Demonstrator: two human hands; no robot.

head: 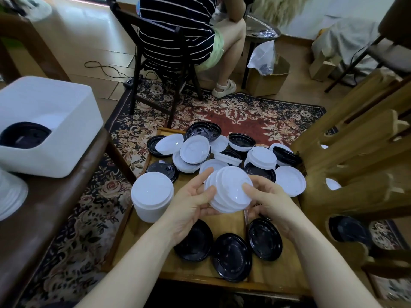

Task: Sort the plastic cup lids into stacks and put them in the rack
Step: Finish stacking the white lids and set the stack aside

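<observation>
**White lids held over the worktop**

Both hands cup a short stack of white lids, round, smooth plastic: the left hand curls under its near edge, the right hand pinches the far rim. Below, glossy black lids lie flat on the wooden worktop; a tall white stack stands left; the slotted wooden rack stands right.

Tray: on the rug.
Loose lids: heaped at tray's far end.
Stacked lids: tray's left edge.
Rack: right of tray.
Bin: on the bench, left.
Chair: behind tray.
</observation>
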